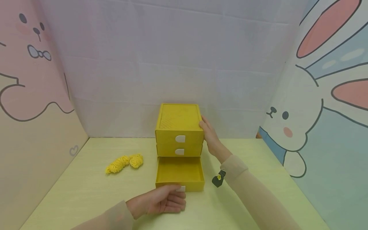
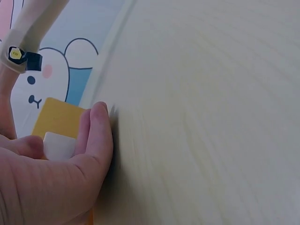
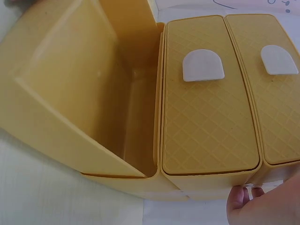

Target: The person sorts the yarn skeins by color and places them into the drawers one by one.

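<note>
A yellow three-drawer box (image 1: 179, 118) stands at the back of the table, its bottom drawer (image 1: 180, 170) pulled out and bare inside. At the front of that drawer is my left hand (image 1: 161, 199), thumb and fingers on either side of its white handle (image 2: 59, 146). Against the box's right side rests my right hand (image 1: 211, 135), near the top edge. Part of it shows in the right wrist view, by the side of the two closed upper drawers (image 3: 211, 103), which also have white handles.
Left of the box lies a twisted bundle of yellow yarn (image 1: 123, 163) on the pale table (image 1: 95, 198). A white cloth wall (image 1: 178, 57) rises behind the box. Printed panels with a bear and a rabbit (image 1: 290, 121) flank the table.
</note>
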A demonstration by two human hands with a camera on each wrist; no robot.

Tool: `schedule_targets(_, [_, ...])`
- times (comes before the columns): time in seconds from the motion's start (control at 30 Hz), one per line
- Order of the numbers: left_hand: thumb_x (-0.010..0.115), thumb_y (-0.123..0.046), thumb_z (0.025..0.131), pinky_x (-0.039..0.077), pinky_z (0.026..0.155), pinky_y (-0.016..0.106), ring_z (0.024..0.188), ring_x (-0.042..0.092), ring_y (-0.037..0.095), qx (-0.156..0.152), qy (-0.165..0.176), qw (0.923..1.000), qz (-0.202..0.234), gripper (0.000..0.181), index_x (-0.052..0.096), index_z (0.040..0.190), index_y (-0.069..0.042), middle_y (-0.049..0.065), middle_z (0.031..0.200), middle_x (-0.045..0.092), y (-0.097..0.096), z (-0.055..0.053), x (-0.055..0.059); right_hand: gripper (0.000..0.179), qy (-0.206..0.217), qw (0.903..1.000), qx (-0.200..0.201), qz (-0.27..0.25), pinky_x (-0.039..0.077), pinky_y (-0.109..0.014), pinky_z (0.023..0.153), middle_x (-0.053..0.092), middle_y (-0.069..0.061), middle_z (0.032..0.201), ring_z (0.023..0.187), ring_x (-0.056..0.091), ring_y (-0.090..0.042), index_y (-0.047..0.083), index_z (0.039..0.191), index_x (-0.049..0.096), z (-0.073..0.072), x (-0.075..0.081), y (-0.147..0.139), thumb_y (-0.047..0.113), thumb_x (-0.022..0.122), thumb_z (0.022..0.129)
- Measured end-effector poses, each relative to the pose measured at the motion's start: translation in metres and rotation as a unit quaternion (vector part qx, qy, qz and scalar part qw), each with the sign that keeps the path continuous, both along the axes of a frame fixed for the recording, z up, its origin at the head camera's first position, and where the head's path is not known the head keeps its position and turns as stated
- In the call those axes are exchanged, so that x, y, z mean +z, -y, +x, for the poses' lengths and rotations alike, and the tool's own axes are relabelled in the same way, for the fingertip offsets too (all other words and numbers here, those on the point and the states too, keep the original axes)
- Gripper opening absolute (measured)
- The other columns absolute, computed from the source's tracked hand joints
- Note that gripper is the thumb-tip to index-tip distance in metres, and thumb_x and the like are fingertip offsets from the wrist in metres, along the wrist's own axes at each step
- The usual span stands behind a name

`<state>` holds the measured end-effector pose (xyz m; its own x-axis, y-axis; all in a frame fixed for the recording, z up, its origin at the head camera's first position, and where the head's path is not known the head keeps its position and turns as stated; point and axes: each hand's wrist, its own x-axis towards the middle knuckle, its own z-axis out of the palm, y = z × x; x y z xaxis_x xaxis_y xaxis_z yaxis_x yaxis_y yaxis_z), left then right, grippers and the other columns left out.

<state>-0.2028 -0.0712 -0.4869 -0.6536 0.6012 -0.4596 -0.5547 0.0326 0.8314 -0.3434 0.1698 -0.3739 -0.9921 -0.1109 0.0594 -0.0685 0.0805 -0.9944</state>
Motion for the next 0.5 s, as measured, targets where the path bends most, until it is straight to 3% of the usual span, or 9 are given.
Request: schedule_targets(0.5, [0.054, -0.041, 0.111, 0.063, 0.096, 0.040, 0.103, 0.078, 0.025, -0.015, 0.004, 0.9999, 0.003, 0.057, 0.062, 0.136, 0.010, 0.012, 0.110, 0.079, 0.0039, 0.0021, -0.0010, 0.065, 0.002, 1.0000, -0.001, 0.003, 0.020, -0.062, 0.129, 0.017, 0.000, 0.178, 0.162, 0.019, -0.031, 0.026, 0.172, 0.017, -0.0004, 0.0006, 0.0006, 0.041, 0.038, 0.113])
